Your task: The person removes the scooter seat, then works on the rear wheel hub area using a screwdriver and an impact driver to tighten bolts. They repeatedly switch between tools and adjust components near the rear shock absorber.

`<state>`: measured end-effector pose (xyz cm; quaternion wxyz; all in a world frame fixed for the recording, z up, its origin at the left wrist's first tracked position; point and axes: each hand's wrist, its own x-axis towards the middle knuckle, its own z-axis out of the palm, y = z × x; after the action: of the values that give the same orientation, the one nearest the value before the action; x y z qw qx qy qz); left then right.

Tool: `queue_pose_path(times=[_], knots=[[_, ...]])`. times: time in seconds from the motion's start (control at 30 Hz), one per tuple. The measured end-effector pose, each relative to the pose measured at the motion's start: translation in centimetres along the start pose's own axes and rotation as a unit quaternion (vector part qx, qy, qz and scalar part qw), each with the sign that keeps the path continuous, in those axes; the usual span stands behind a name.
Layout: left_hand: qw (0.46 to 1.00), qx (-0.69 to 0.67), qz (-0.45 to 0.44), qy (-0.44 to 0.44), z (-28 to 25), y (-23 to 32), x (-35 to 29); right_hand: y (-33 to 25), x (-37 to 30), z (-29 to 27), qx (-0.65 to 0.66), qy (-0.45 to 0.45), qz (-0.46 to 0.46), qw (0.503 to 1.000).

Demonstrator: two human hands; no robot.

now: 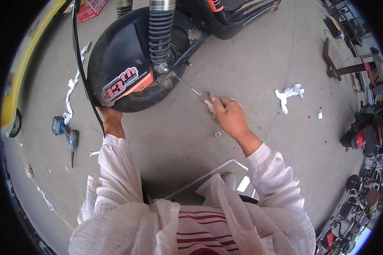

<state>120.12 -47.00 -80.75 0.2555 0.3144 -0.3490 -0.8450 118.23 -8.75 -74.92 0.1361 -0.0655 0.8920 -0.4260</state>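
Observation:
My right hand (231, 117) is closed around the handle of a screwdriver (187, 86). Its thin metal shaft points up and left, with the tip at the bolt and bracket (167, 77) near the rear wheel's hub. A small metal piece (212, 94) shows beside my thumb; whether I hold it too is unclear. My left hand (111, 121) reaches under the rear end of the black rear fender (119, 53), its fingers hidden by it. Above the bracket stands a coil-spring shock absorber (161, 38). Part of the tyre (142, 101) shows below the fender.
A blue cordless power tool (66, 135) and a wrench (94, 153) lie on the floor at left. Crumpled white strips (290, 95) lie at right, others (71, 87) at left. A yellow vehicle (19, 80) stands far left; a red box (90, 9) sits behind the wheel.

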Motion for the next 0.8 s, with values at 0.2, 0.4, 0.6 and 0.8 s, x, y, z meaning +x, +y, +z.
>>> queue_pose_path(times=[0.2,0.4,0.6,0.8], knots=[[1.000,0.000,-0.008,-0.004,-1.1,0.3,0.3,-1.9,1.4,-3.0,0.355,-0.204,0.258,0.875],[1.000,-0.014,-0.010,-0.015,-1.2,0.2,0.5,-1.8,-0.5,-0.3,-0.281,0.192,-0.300,0.891],[1.000,-0.010,-0.006,-0.019,-1.4,0.3,0.6,-0.7,1.4,-2.2,0.443,-0.223,0.341,0.799],[1.000,-0.004,-0.016,-0.014,-0.1,0.4,-0.3,-0.9,-0.5,-1.1,-0.269,0.170,-0.316,0.894]])
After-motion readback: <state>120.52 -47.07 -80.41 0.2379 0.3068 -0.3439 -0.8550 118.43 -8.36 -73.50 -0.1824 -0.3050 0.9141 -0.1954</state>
